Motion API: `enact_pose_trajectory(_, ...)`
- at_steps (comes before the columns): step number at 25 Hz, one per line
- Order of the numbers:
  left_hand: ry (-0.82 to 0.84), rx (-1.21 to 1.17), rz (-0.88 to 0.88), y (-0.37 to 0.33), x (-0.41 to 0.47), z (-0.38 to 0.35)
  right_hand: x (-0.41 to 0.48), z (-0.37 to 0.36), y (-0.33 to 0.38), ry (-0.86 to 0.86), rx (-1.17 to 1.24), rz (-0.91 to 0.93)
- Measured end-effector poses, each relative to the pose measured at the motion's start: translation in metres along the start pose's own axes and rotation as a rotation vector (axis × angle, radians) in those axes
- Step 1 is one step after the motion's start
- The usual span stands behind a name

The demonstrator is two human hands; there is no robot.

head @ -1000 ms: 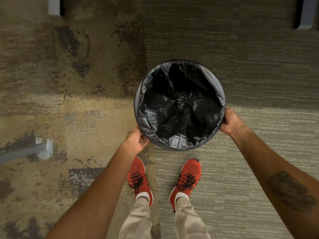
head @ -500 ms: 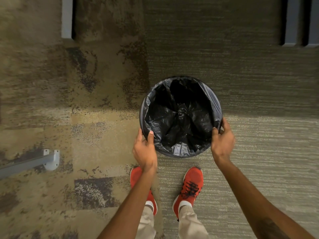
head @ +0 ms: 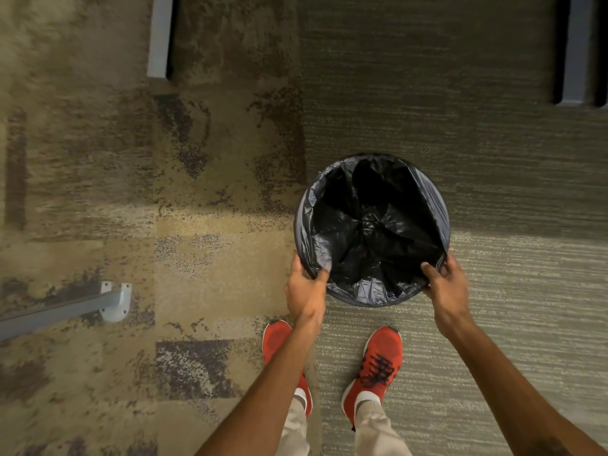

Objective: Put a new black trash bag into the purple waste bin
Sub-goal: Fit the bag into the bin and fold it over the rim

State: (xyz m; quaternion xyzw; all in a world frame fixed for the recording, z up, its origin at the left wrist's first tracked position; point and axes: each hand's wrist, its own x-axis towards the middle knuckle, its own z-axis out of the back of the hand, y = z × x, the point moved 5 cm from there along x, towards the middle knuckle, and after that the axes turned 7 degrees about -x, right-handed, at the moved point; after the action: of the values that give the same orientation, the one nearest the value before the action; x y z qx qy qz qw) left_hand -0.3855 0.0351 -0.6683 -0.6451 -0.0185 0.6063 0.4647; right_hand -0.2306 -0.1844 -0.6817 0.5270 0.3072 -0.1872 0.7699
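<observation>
The round waste bin [head: 444, 222] stands on the carpet in front of my feet. A black trash bag [head: 368, 232] lines its inside, and the bag's edge is folded over the rim all the way round, hiding most of the bin's purple wall. My left hand [head: 304, 292] grips the near left of the rim, thumb inside on the bag. At the near right of the rim my right hand [head: 449, 286] pinches the bag's edge, thumb inside too.
My two red shoes [head: 381, 363] stand just behind the bin. A grey metal furniture leg with a foot plate [head: 113, 301] lies at the left. Two more grey legs [head: 159, 37] reach in from the top left and top right [head: 574, 51].
Both hands have shifted from the outside of the rim to gripping it with thumbs inside the bag. The bin looks farther from my head and sits lower in view.
</observation>
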Motion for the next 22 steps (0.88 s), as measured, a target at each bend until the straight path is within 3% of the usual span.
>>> enact_pose_trajectory(2,0.023,-0.044,0.012,0.001,0.004,0.0,-0.004,-0.004,-0.003,-0.032,0.026,-0.054)
enact_pose_trajectory(4,-0.012,0.113,-0.088,-0.008,0.0,0.007,-0.011,-0.001,0.007,-0.155,-0.147,0.024)
enact_pose_trajectory(7,-0.125,0.594,-0.618,-0.041,-0.017,0.003,-0.027,-0.008,0.052,-0.428,-0.637,0.443)
enact_pose_trajectory(9,0.147,0.767,-0.857,-0.053,-0.02,-0.037,-0.02,-0.04,0.068,-0.239,-0.73,0.627)
enact_pose_trajectory(11,0.401,0.993,-0.825,-0.047,-0.006,-0.083,0.007,-0.075,0.057,0.042,-0.808,0.565)
enact_pose_trajectory(12,0.441,1.136,-0.787,-0.04,0.007,-0.1,0.023,-0.087,0.045,0.127,-0.852,0.49)
enact_pose_trajectory(17,0.326,1.881,-0.621,-0.006,0.08,-0.108,0.087,-0.096,-0.008,0.19,-0.934,0.287)
enact_pose_trajectory(20,0.311,2.017,-0.565,-0.002,0.085,-0.094,0.092,-0.092,-0.007,0.176,-0.901,0.289)
enact_pose_trajectory(22,0.381,1.817,-0.564,-0.011,0.07,-0.098,0.074,-0.089,0.013,0.176,-0.783,0.308)
